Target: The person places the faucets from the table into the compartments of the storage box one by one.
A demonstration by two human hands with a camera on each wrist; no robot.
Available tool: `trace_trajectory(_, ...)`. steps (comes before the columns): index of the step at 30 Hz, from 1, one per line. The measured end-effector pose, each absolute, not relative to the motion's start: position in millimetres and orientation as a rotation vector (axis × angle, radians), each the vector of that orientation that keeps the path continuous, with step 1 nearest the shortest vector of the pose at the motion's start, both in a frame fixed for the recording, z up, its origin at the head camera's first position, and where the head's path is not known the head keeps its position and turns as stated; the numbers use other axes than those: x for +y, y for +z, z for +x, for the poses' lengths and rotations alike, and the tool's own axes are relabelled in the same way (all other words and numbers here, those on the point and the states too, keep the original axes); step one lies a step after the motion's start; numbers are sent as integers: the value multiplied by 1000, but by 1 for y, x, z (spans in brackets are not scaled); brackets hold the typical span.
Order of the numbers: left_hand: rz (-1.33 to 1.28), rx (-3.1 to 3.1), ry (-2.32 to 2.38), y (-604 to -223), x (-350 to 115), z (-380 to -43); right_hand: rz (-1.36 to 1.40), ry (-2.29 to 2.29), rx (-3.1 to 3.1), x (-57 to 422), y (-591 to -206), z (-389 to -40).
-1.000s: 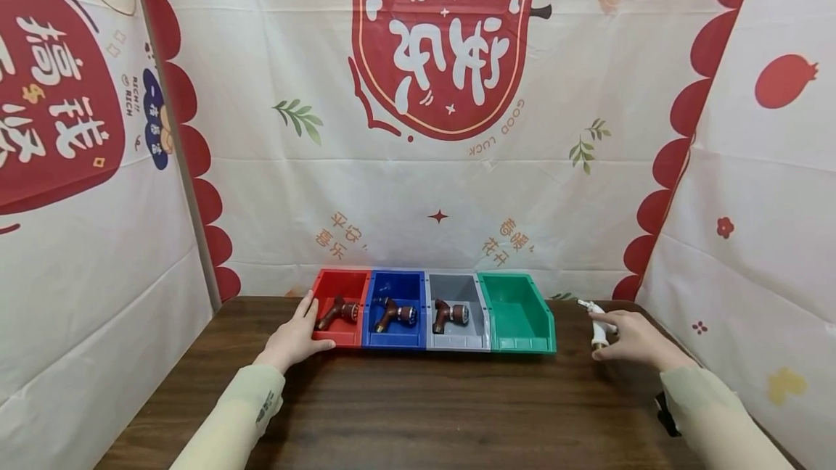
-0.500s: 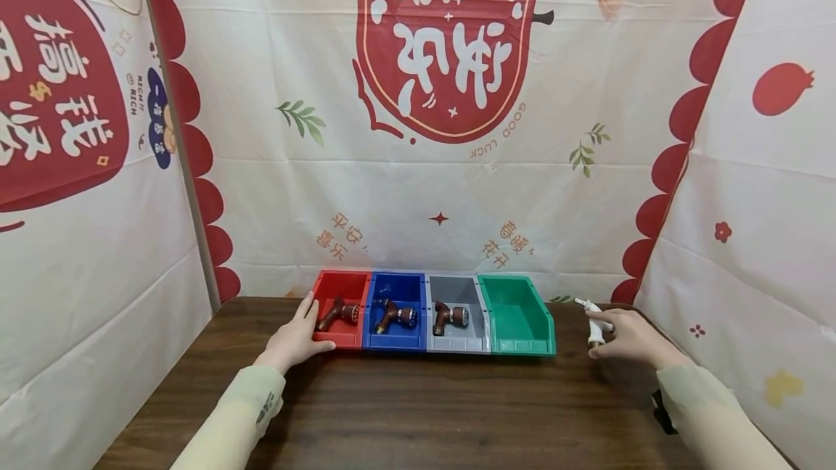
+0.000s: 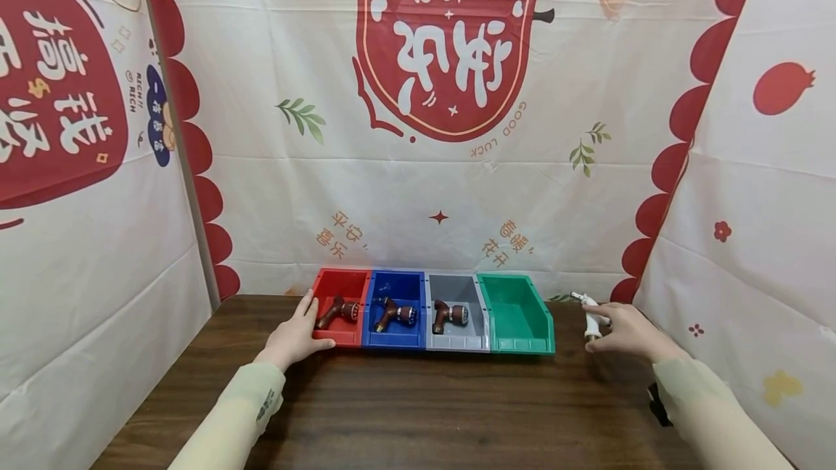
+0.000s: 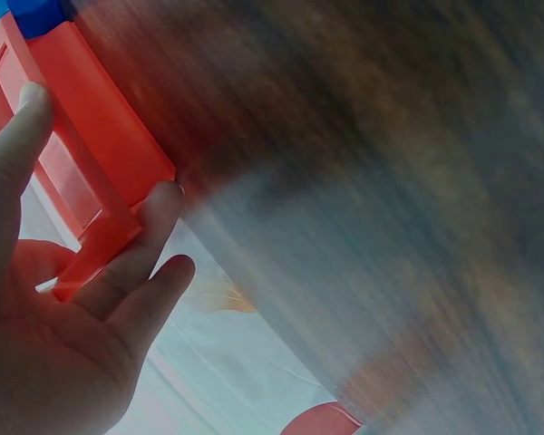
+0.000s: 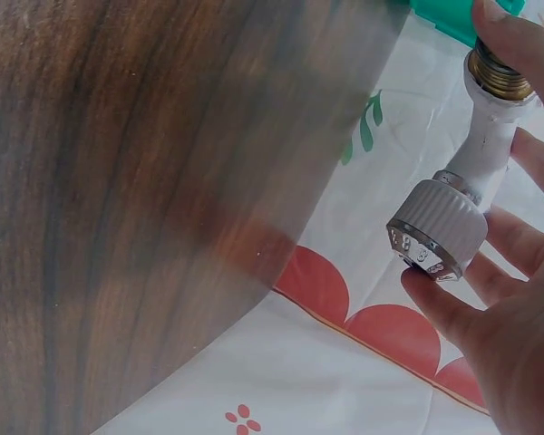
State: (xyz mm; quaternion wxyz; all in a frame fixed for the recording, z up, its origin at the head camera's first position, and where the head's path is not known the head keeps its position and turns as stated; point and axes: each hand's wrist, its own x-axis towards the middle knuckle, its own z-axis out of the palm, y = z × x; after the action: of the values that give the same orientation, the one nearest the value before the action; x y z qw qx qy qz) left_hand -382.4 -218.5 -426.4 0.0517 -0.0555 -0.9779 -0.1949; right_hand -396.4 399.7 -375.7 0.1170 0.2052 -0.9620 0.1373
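Observation:
My left hand [image 3: 294,341] grips the left side of the red bin [image 3: 341,284], its thumb at the front lip. Inside that bin lies a dark brown faucet [image 3: 344,310]. Similar brown faucets sit in the blue bin [image 3: 400,286] and the grey bin [image 3: 454,286]. Nothing lies in the green bin [image 3: 512,307] at the row's right end. To the right of it, my right hand [image 3: 630,332] holds a white faucet [image 5: 488,149] above the table. Its brass threaded end is near the thumb, and its ribbed white knob is by the fingers in the right wrist view.
The four bins stand joined in a row toward the back of the brown wooden table [image 3: 431,412]. A printed white cloth [image 3: 392,194] hangs behind it, with more cloth at both sides. A dark object [image 3: 658,406] shows beneath the right sleeve.
My right hand has shifted slightly left and away from me with the white faucet. The left hand and the bins stay in place.

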Motion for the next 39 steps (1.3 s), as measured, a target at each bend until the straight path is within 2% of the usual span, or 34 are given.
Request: trace_trajectory(39, -157, -2989, -600, -421, -216, -377, 555, 415, -2824, 403, -366, -397)
